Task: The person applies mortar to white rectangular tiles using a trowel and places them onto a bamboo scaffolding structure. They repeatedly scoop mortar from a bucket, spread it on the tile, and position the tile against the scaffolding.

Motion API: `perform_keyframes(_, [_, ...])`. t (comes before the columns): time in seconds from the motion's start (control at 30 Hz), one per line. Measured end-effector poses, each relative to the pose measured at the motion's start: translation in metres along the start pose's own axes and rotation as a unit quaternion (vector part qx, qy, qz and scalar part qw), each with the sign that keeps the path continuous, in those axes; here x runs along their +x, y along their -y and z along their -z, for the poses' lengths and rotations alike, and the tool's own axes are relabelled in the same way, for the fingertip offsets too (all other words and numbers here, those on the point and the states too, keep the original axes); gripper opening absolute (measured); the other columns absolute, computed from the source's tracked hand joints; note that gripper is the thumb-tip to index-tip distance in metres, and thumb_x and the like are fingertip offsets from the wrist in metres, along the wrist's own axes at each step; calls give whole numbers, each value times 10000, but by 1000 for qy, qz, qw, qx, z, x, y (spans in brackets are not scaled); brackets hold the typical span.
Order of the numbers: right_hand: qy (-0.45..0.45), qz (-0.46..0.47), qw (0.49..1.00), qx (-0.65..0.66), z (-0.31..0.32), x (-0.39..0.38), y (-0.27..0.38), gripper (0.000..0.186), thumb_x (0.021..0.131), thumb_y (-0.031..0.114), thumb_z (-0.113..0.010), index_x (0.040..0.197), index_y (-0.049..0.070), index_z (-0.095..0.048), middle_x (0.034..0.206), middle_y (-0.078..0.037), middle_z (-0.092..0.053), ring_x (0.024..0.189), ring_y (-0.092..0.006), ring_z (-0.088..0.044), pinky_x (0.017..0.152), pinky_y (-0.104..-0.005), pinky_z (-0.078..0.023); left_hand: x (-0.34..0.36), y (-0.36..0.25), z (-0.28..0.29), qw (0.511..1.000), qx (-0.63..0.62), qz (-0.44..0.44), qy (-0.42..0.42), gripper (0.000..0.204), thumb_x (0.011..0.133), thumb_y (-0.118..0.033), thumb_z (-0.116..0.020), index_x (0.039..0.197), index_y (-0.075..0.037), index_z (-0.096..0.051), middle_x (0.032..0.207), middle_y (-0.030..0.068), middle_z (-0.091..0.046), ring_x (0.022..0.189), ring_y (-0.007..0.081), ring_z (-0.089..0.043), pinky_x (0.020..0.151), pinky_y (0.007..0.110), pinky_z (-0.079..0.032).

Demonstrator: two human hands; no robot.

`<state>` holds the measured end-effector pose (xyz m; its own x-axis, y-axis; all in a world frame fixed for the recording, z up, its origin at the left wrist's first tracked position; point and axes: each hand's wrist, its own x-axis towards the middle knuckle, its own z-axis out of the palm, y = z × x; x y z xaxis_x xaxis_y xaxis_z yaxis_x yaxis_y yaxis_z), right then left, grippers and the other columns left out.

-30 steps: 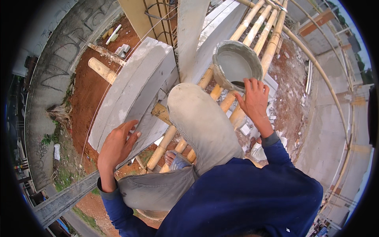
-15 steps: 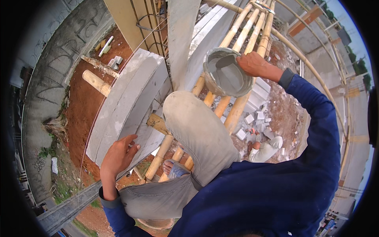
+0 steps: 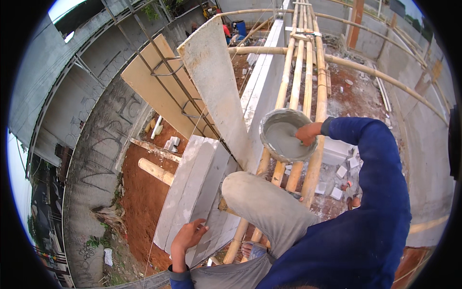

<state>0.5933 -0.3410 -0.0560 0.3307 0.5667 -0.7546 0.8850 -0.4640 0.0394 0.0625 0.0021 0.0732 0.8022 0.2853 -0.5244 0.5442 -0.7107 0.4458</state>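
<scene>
A round bucket of wet grey mortar stands on the bamboo poles, beyond my bent knee. My right hand is closed and reaches over the right rim, down close to the mortar. Whatever it grips is hidden in the mortar and behind the fingers. My left hand hovers near the close end of a pale block wall, fingers apart and holding nothing. A thin string runs along the wall's outer side.
Lashed bamboo poles form the scaffold under me and stretch away. Steel rebar rises between a tan board and a grey board at the wall's far end. Loose white blocks lie on the ground below right.
My view has tilted up, so the scene sits lower and farther right. My right hand has gone from the bucket's rim down inside it. My left hand stays open by the wall.
</scene>
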Motion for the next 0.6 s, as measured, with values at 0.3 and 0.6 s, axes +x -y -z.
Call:
perform_keyframes(0.3, [-257, -4, 965, -50, 78, -100, 8, 362, 878, 384, -721, 860, 28, -780, 867, -166, -778, 814, -362, -763, 709, -439, -603, 13, 3, -11, 999, 25, 18, 24, 476, 1022, -385, -684, 1354, -44, -673, 1092, 232, -773, 1034, 332, -770, 878, 416, -584])
perform_keyframes(0.6, [-284, 67, 945, -152, -26, 21, 8, 210, 857, 203, -679, 899, 44, -810, 912, -162, -795, 867, -334, -781, 736, -453, -610, 36, 19, -19, 998, 30, 32, 34, 465, 1010, -380, -673, 1325, -39, -696, 1132, 251, -763, 1072, 389, -746, 934, 455, -575])
